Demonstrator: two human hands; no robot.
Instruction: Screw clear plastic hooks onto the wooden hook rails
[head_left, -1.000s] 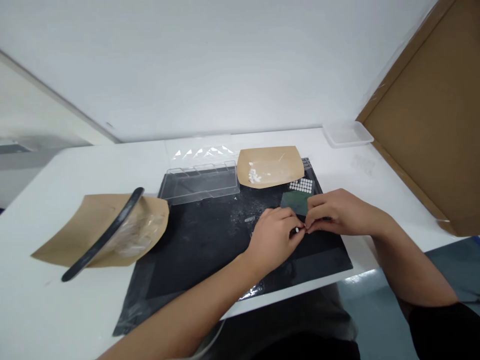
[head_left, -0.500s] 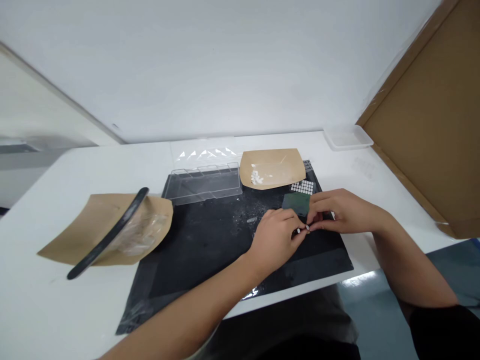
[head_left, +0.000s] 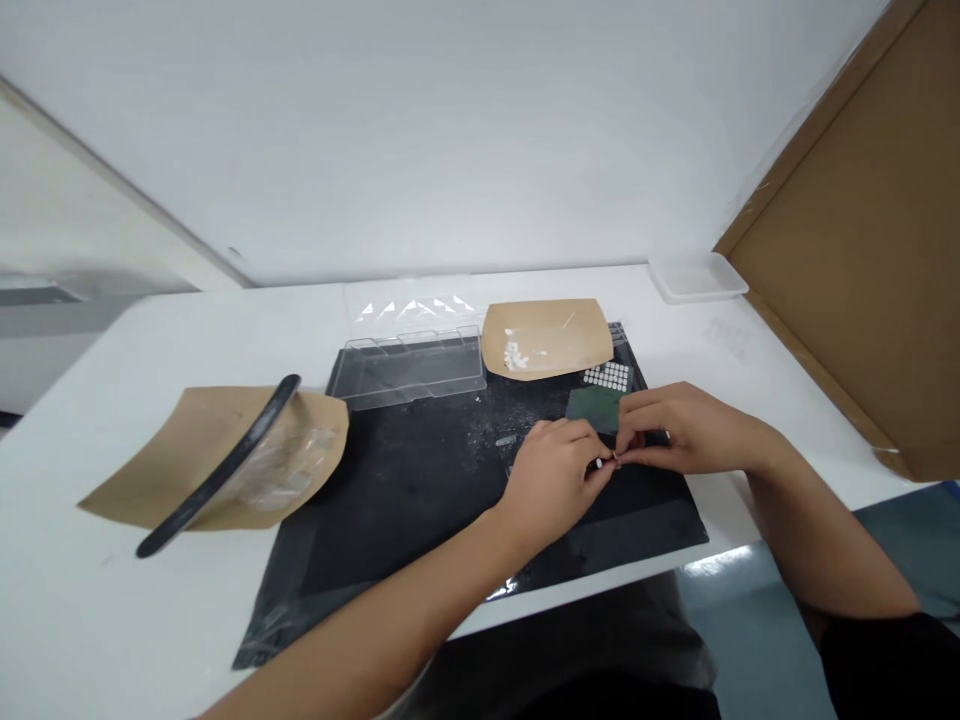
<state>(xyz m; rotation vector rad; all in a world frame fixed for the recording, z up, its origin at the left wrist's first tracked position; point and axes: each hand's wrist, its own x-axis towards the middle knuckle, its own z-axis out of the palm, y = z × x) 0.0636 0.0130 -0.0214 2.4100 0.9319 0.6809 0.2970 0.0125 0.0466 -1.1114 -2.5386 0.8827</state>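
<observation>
Over the right part of a black mat (head_left: pixel 405 500), my left hand (head_left: pixel 559 465) and my right hand (head_left: pixel 667 430) meet fingertip to fingertip. Between my left thumb and forefinger a small piece with a white end (head_left: pixel 599 464) shows; its kind is too small to tell. My right thumb and forefinger are pinched right beside it, on something tiny that I cannot make out. A dark green sheet (head_left: pixel 592 408) lies behind my right fingers. Just beyond it is a card of round white stickers (head_left: pixel 609 377). A small clear piece (head_left: pixel 506 441) rests left of my left hand.
A brown paper tray (head_left: pixel 577 340) with small white pieces stands behind the mat's middle. Left of it sits a clear plastic tray (head_left: pixel 409 380). Another paper tray (head_left: pixel 172 450) holds clear pieces, with a black file-like strip (head_left: pixel 225 465) across it. A shallow plastic box (head_left: pixel 697 278) and cardboard (head_left: pixel 855 250) are right.
My fingertips have shifted slightly against each other, and the white speck at my right fingertips shows less. The hands stay in the same spot; the view has moved a little.
</observation>
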